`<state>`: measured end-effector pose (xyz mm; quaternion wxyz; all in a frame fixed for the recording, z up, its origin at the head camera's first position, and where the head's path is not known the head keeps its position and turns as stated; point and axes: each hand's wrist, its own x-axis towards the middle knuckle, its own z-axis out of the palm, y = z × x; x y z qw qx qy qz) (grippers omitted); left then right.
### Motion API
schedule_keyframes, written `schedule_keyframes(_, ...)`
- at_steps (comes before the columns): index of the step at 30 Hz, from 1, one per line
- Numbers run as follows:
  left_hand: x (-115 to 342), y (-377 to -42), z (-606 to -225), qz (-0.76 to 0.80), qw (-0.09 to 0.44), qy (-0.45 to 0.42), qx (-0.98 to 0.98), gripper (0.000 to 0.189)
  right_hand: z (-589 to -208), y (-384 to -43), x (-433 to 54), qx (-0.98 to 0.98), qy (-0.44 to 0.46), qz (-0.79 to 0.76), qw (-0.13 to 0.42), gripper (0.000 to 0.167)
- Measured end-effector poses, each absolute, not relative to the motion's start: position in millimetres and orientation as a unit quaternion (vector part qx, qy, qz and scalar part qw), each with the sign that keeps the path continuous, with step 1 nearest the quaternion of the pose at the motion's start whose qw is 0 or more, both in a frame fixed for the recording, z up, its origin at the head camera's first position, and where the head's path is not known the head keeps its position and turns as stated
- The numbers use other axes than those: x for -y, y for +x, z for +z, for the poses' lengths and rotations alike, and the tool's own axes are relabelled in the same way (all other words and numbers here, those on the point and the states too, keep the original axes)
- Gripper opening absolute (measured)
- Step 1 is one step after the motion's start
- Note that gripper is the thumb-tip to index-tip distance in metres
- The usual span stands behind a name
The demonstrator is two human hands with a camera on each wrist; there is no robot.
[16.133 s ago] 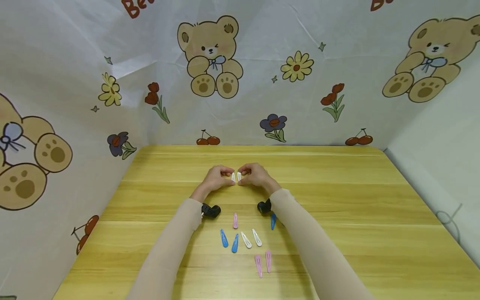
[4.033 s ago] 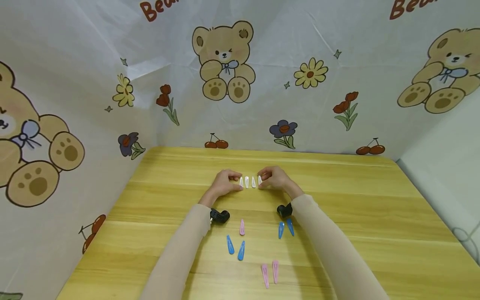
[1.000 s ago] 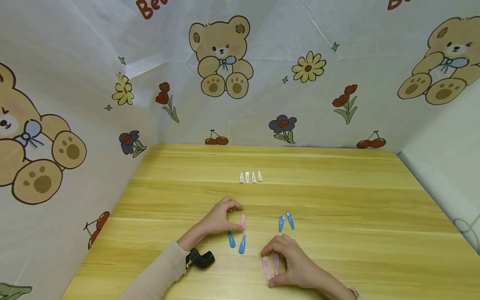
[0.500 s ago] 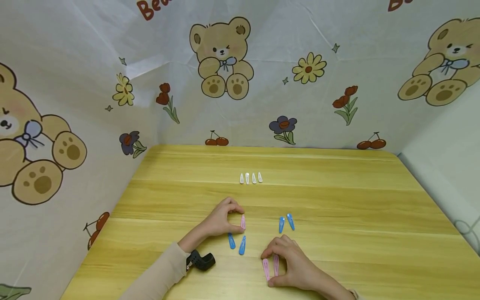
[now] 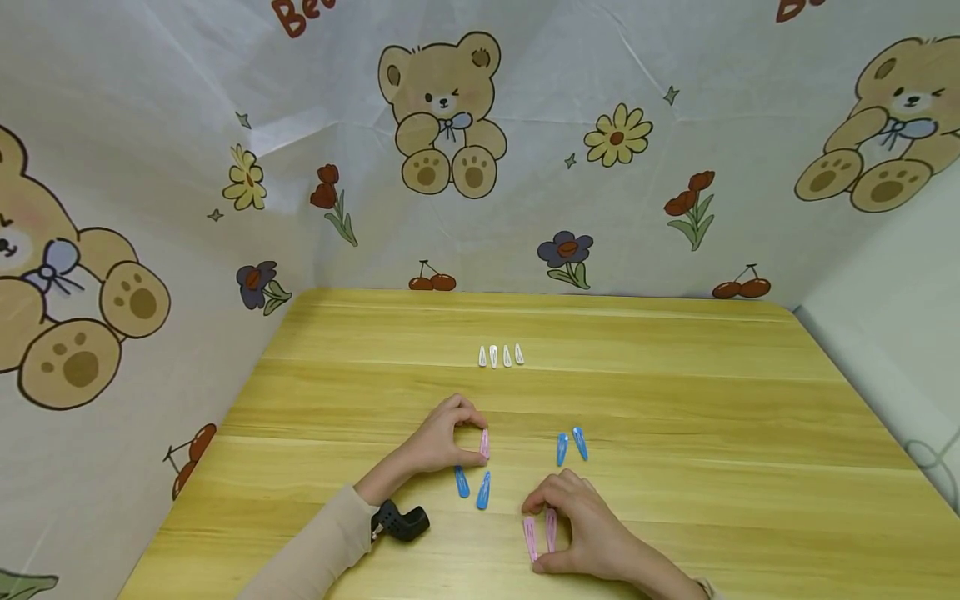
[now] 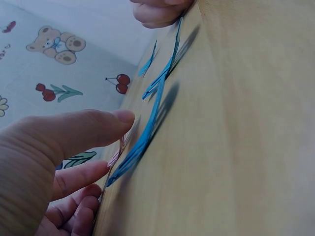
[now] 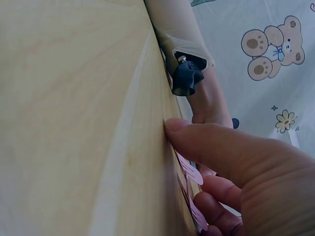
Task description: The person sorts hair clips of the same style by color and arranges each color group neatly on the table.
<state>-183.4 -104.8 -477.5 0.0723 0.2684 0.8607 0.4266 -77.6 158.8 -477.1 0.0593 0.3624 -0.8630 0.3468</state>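
Note:
My left hand (image 5: 442, 437) holds a pink snap hair clip (image 5: 484, 444) end to end between thumb and forefinger, flat on the table. In the left wrist view, that pink clip (image 6: 116, 156) shows between thumb and fingertip. Nearer the front edge, my right hand (image 5: 585, 529) curls round two pink hair clips. Its thumb and forefinger are at the ends of the left pink clip (image 5: 530, 540); the other pink clip (image 5: 551, 530) lies inside the curve of the hand. Both pink clips (image 7: 191, 169) partly show beyond the thumb in the right wrist view.
Two blue hair clips (image 5: 483, 490) lie just below the left hand. Another blue pair (image 5: 562, 450) lies above the right hand. Several white hair clips (image 5: 507, 356) form a row farther back. A black wrist camera (image 5: 401, 522) sticks out from the left sleeve.
Earlier both hands were at the white clips, which now lie in a row by themselves. The hands have come nearer, to the pink clips. Over the last second they have stayed still.

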Motion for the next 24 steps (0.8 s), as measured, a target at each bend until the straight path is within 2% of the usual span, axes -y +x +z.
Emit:
schedule_keyframes(19, 104.4, -185.5, -480.3, 0.434, 0.074, 0.265, -0.858, 0.038, -478.3, -78.8, -156.9, 0.859, 0.389, 0.314, 0.111, 0.045)
schedule_keyframes(24, 103.8, -186.0, -480.9, 0.463, 0.08, 0.267, -0.841, 0.039, -475.7, -78.8, -157.3, 0.861, 0.375, 0.325, 0.108, 0.045)
